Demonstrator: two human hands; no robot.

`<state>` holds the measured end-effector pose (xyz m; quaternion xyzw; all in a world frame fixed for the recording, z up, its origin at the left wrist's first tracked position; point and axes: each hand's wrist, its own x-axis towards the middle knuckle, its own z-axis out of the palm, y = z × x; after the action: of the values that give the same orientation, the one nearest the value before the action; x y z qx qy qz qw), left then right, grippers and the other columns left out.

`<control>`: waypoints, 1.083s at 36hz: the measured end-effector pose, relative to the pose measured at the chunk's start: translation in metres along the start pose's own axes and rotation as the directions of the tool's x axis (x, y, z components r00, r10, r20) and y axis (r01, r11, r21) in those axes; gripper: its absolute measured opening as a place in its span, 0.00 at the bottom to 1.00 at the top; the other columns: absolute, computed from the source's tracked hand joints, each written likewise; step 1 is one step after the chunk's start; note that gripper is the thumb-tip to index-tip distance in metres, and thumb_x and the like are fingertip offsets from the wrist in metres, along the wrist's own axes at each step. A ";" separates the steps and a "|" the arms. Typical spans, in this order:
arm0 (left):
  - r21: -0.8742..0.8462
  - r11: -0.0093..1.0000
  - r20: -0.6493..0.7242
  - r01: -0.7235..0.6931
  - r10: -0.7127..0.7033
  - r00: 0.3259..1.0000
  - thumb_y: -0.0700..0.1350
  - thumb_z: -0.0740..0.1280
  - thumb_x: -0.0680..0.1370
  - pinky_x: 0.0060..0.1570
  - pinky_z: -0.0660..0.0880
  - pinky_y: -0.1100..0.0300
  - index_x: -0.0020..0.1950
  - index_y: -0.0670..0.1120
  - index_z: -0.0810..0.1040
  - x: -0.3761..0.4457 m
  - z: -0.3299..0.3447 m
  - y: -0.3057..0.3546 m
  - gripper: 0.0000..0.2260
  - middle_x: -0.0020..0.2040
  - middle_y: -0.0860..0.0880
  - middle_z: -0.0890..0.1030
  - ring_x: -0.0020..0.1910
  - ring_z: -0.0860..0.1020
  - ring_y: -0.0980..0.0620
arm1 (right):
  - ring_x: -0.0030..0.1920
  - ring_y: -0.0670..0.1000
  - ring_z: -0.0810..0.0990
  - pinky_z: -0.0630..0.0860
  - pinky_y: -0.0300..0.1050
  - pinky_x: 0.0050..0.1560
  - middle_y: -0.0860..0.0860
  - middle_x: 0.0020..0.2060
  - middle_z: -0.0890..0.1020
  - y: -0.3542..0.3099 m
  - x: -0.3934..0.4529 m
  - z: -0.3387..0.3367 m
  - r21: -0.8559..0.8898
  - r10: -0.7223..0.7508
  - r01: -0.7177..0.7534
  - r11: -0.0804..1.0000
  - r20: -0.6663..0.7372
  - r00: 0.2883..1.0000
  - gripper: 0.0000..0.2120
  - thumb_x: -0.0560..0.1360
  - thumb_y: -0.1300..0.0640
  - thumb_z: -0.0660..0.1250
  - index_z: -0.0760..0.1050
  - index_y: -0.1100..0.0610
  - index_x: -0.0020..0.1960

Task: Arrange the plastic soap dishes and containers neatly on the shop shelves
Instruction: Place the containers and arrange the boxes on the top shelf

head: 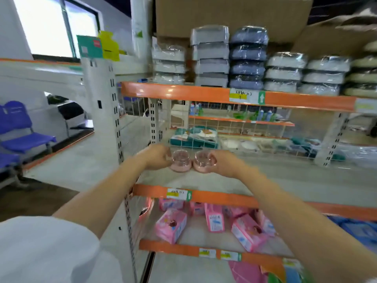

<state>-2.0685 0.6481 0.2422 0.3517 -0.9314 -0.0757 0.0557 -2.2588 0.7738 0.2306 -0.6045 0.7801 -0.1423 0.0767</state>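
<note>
1. Head view: I am watching both hands reaching onto the middle shelf (265,180), near its left end and a little back from the orange front edge. Two small pink soap dishes with clear domed lids are sitting there side by side, touching or nearly so.

2. Head view: my left hand (156,158) is curling its fingers round the left side of the left soap dish (180,161), so it is closed on that dish. My right hand (221,163) is wrapping round the right side of the right soap dish (204,161) the same way. Motion blur is hiding the fingertips, so I cannot tell how firmly either is pinching.

3. Head view: I am judging these dishes to be light, stiff, thin plastic: easy to slide, and glossy enough to slip. The clear lids are probably only resting or snapped on, so lifting by a lid could pull it off.

4. Head view: I am thinking the safest hold is low, on the pink base rim, thumb one side and fingers opposite, with gentle pressure, since thin clear plastic can crack or scuff.

5. Head view: above, the top shelf (183,92) is carrying stacks of wrapped containers (246,58); below, pink packets (171,225) are lying loose.
</note>
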 end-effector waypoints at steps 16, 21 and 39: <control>0.116 0.959 -0.146 -0.260 0.275 0.950 0.47 0.65 0.79 0.45 0.68 0.65 0.61 0.44 0.73 -0.069 -0.100 0.049 0.13 0.50 0.51 0.75 0.46 0.74 0.56 | 0.47 0.48 0.72 0.70 0.40 0.50 0.49 0.50 0.74 -0.063 -0.073 -0.085 -0.176 -0.146 0.115 0.978 -0.173 0.974 0.17 0.77 0.52 0.67 0.72 0.58 0.62; 0.151 0.951 -0.237 -0.271 0.301 0.924 0.47 0.66 0.78 0.45 0.68 0.64 0.61 0.44 0.73 -0.069 -0.124 0.056 0.13 0.48 0.53 0.75 0.44 0.73 0.56 | 0.39 0.42 0.69 0.64 0.33 0.39 0.44 0.42 0.71 -0.069 -0.077 -0.103 -0.201 -0.175 0.129 0.971 -0.234 0.956 0.14 0.77 0.52 0.67 0.71 0.58 0.59; 0.247 0.946 -0.393 -0.208 0.294 0.871 0.48 0.67 0.78 0.52 0.73 0.59 0.64 0.44 0.73 -0.012 -0.178 0.048 0.16 0.56 0.47 0.78 0.47 0.72 0.55 | 0.60 0.53 0.73 0.72 0.48 0.60 0.53 0.63 0.73 -0.059 -0.021 -0.170 -0.293 -0.248 0.145 0.945 -0.354 0.902 0.22 0.78 0.51 0.65 0.68 0.59 0.68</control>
<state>-2.0626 0.6735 0.4250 0.2389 -0.9375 0.1029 0.2312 -2.2486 0.8021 0.4091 -0.6454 0.7261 -0.1622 -0.1730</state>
